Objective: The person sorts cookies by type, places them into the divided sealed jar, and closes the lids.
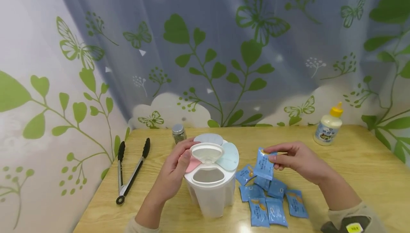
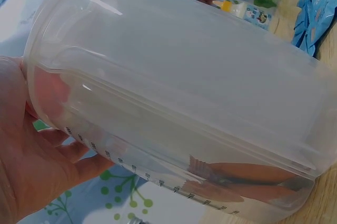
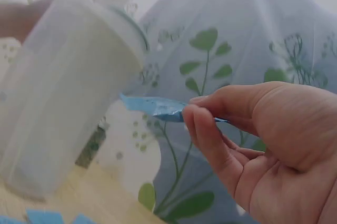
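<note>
Your wood-grain table (image 1: 362,169) stands before a butterfly-print curtain (image 1: 205,83). Right of the flip-lid container (image 1: 211,202), your right hand (image 1: 299,162) pinches a blue sachet (image 1: 264,165) over the piled sachets (image 1: 258,212); in the head view its long axis runs nearly vertically, upper end toward the curtain. Your left hand (image 1: 173,172) grips the container's rim.

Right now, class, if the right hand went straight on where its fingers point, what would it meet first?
Likely the multi-compartment container, which the blue packet pinched in the right hand would reach first, near the aqua lid; relative height is hard to judge.
</note>
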{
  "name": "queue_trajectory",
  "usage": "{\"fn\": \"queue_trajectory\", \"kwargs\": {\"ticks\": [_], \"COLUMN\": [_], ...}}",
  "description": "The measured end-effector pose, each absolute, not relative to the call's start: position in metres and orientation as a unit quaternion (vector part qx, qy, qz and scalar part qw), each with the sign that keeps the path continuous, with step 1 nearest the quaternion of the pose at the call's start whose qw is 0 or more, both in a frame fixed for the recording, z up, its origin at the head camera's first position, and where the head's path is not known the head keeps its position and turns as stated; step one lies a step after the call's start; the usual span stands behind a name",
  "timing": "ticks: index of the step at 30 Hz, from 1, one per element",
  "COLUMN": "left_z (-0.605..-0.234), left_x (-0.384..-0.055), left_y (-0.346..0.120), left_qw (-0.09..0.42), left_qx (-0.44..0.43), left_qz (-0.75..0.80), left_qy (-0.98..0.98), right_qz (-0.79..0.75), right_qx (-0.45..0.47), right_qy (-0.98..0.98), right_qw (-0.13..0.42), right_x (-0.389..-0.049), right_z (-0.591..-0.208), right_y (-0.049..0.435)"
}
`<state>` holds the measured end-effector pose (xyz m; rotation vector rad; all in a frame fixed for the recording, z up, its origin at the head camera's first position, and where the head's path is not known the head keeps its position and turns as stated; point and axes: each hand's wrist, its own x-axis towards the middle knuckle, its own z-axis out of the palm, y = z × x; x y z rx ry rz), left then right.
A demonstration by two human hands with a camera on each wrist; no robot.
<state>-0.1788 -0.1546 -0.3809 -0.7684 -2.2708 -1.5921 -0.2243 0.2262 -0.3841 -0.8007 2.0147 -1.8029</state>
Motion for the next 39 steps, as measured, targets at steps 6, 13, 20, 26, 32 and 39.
{"fn": "queue_trajectory", "kwargs": {"ticks": [6, 13, 20, 26, 32, 39], "left_z": [-0.381, -0.381, -0.380, -0.379, -0.379, -0.379], "left_x": [-0.179, -0.179, -0.179, -0.179, -0.179, -0.178], "left_y": [-0.155, -0.155, -0.154, -0.154, -0.155, -0.155], "left_qw": [0.140, 0.141, 0.142, 0.140, 0.140, 0.138], "left_qx": [-0.271, -0.270, -0.272, -0.270, -0.267, -0.259], "left_qz": [-0.545, -0.541, -0.540, -0.544, -0.544, -0.546], "left_qy": [-0.781, -0.784, -0.784, -0.782, -0.783, -0.785], "right_qz": [-0.670, -0.712, -0.718, -0.726, -0.710, -0.703], "right_qx": [-0.339, -0.370, -0.336, -0.304, -0.312, -0.352], "right_qy": [0.639, 0.575, 0.598, 0.610, 0.627, 0.615], "right_qw": [0.169, 0.161, 0.114, 0.097, 0.072, 0.062], "right_x": [-0.213, -0.203, -0.183, -0.175, -0.167, -0.165], "right_z": [-0.367, -0.353, -0.332, -0.321, -0.323, -0.331], "right_y": [0.215, 0.193, 0.157, 0.128, 0.108, 0.100]}}
